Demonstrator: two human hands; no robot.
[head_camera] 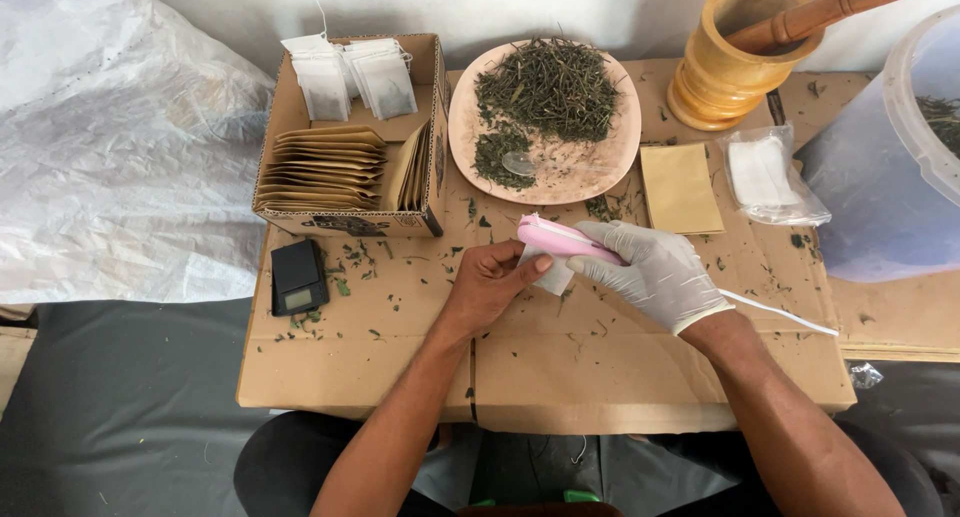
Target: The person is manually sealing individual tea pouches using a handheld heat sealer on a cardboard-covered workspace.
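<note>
Gripping the pink plastic handheld sealer (pixel 560 239) lengthwise in our gloved right hand (pixel 655 272), we pinch the small white paper sachet (pixel 552 275) under its left tip with our bare left hand (pixel 495 282).

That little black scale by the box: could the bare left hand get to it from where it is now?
Probably yes. The black scale lies in the open on the cardboard tabletop, left of the left hand, with only herb crumbs between. But that hand is pinching a small white bag, so it would have to let go first.
</note>
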